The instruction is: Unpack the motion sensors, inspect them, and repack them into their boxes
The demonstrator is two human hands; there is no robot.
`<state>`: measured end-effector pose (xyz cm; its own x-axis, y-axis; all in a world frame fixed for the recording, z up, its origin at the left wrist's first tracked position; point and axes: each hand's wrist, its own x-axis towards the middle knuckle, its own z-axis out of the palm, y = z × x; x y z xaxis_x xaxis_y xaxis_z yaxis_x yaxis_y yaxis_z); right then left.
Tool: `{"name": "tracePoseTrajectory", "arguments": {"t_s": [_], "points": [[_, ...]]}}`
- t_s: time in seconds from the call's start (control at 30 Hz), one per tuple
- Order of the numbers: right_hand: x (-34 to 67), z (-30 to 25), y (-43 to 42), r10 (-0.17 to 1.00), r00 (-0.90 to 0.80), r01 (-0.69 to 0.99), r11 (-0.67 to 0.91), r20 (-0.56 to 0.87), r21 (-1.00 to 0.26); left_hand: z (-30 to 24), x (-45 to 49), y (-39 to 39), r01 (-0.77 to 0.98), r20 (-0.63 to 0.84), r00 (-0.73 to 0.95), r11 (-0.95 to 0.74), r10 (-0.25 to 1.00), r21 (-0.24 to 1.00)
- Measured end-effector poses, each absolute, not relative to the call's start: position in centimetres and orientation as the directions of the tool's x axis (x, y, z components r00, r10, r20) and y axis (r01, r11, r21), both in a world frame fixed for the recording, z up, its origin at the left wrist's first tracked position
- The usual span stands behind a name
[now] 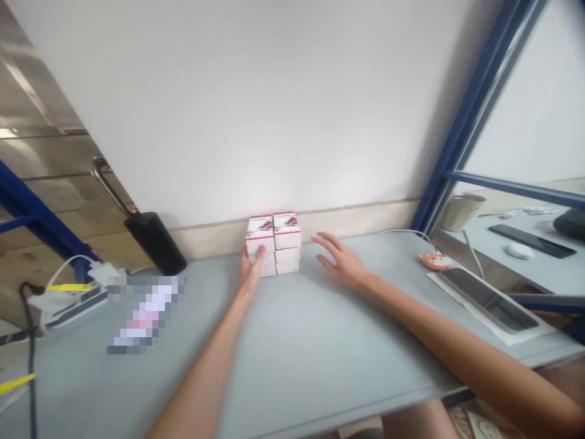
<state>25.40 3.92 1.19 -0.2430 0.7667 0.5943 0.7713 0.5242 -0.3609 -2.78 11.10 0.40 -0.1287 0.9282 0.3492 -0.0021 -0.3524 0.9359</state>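
Observation:
Several small white boxes with red-and-dark printing [280, 242] stand stacked in two columns at the back of the grey table [292, 353], against the wall. My left hand [251, 269] rests against the left column's front, fingers laid flat on the boxes. My right hand [339, 259] hovers just right of the stack, fingers spread and apart from the boxes, holding nothing.
A black cylinder with a metal handle [153, 241] leans at the back left. A power strip with cables [68, 296] lies at the left edge. On the right lie a phone on white paper [487, 299] and a small orange charm [435, 261]. Blue frame bars [461, 128] rise beyond.

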Motion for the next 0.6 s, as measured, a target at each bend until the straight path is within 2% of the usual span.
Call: {"name": "tracePoseTrajectory", "arguments": {"t_s": [0.07,0.1,0.17,0.23,0.27,0.43,0.53,0.6], "points": [[28.3,-0.4,3.6,0.827,-0.242,0.760,0.487,0.507,-0.430,0.2,-2.9,11.2,-0.006,0.330,-0.097,-0.332,0.939,0.943],[29.5,-1.0,3.8,0.866,-0.160,0.726,0.429,0.474,-0.538,0.0,-2.8,11.2,-0.011,0.322,-0.087,-0.324,0.943,0.946],[31.0,-1.8,4.7,0.900,0.116,0.543,0.296,0.419,-0.786,-0.2,-2.2,10.8,-0.024,0.310,-0.072,-0.312,0.948,0.950],[31.6,-1.9,5.8,0.920,0.242,0.285,0.236,0.309,-0.929,-0.4,-1.1,10.2,-0.039,0.297,-0.040,-0.298,0.954,0.954],[31.7,-1.9,6.3,0.930,0.237,0.215,0.232,0.281,-0.949,-0.5,-0.3,9.9,-0.045,0.290,-0.018,-0.291,0.957,0.956],[30.8,-1.5,6.4,0.941,0.207,0.089,0.255,0.269,-0.963,-0.8,4.6,8.1,-0.039,0.210,0.091,-0.207,0.973,0.977],[30.6,-0.9,6.1,0.913,0.295,-0.059,0.311,0.281,-0.949,-0.9,8.6,7.4,-0.067,0.210,0.137,-0.202,0.968,0.977],[31.2,-0.5,6.1,0.857,0.402,-0.076,0.381,0.321,-0.921,-1.0,11.8,7.2,-0.083,0.257,0.153,-0.247,0.954,0.965]]}}
